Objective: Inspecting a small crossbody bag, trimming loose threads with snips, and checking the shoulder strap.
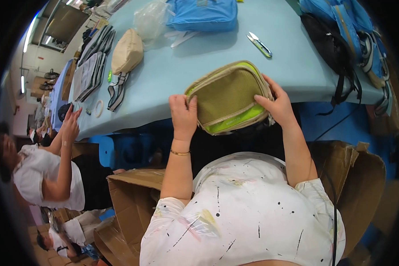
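Note:
Between my two hands is a small green bag [228,95] with an olive mesh front panel, beige piping and lime-green sides. It is held up at the near edge of the table, tilted toward me. My left hand [183,114] grips its left edge, thumb on the front and fingers curled at the rim. On the right side, my right hand [277,103] has its thumb pressed on the mesh panel's edge and its fingers behind the bag. Thread snips [259,45] lie on the table beyond the bag.
The light-blue table [164,95] carries a blue bag [204,15], clear plastic [150,22], a beige pouch [127,51] and grey folded pieces [91,73]. Black and blue bags [330,53] hang over the right edge. Cardboard boxes [133,195] flank me. A co-worker [53,170] is at left.

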A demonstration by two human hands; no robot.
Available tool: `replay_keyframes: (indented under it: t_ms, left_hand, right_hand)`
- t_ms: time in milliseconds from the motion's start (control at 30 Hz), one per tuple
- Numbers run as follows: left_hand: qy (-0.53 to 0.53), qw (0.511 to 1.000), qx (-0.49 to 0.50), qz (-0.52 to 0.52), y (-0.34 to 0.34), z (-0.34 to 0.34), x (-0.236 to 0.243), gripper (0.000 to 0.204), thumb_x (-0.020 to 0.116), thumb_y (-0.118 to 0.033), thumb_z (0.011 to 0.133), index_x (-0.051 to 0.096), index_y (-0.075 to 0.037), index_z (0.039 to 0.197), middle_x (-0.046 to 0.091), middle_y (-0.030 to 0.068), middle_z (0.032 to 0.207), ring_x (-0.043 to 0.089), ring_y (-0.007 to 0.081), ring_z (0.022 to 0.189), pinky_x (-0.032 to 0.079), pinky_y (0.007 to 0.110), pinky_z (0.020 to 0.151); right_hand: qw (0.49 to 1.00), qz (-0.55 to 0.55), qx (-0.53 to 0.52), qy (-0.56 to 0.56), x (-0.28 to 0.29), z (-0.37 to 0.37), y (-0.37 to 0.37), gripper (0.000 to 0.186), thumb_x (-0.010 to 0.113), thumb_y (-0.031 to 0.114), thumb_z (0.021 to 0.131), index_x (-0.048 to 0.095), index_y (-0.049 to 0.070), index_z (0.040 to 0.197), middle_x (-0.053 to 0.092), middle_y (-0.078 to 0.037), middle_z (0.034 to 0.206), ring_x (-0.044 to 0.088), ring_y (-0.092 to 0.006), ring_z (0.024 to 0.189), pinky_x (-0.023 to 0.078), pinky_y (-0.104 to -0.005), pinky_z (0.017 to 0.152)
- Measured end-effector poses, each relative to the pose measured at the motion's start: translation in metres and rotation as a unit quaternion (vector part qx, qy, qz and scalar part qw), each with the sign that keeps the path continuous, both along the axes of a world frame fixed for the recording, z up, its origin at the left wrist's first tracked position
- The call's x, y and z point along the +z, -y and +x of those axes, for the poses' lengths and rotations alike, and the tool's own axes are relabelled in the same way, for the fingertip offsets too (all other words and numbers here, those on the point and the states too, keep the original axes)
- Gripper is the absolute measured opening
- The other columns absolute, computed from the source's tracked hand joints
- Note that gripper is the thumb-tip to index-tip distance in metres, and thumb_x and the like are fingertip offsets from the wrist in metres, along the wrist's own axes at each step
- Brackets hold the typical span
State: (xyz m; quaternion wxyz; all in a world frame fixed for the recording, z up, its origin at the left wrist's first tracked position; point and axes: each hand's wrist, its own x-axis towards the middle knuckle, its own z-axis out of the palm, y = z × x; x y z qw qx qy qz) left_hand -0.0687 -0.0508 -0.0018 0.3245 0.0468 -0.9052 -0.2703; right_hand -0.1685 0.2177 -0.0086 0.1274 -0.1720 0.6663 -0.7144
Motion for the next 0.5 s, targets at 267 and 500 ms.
replay_keyframes:
  t_ms: [267, 500]
  left_hand:
    - [-0.046, 0.828, 0.018, 0.559, -0.021, 0.012, 0.029, 0.025, 0.047, -0.023, 0.1, 0.05, -0.006, 0.082, 0.056, 0.0009, 0.079, 0.05, 0.0087, 0.072, 0.043, 0.024, 0.066]
    - [-0.128, 0.745, 0.088, 0.649, -0.013, 0.018, 0.023, 0.026, 0.046, -0.025, 0.099, 0.055, -0.001, 0.099, 0.06, 0.0086, 0.1, 0.06, 0.0175, 0.091, 0.05, 0.032, 0.08]
  right_hand:
    - [0.915, 0.117, -0.216, -0.32, 0.024, 0.006, 0.003, 0.043, 0.068, 0.018, 0.085, 0.055, 0.006, 0.124, 0.058, -0.01, 0.105, 0.059, -0.0198, 0.09, 0.047, -0.0274, 0.08]
    - [0.991, 0.01, 0.021, -0.13, 0.01, 0.061, 0.02, 0.02, 0.065, 0.009, 0.087, 0.063, 0.001, 0.106, 0.06, -0.007, 0.091, 0.058, -0.0125, 0.077, 0.047, -0.0235, 0.066]
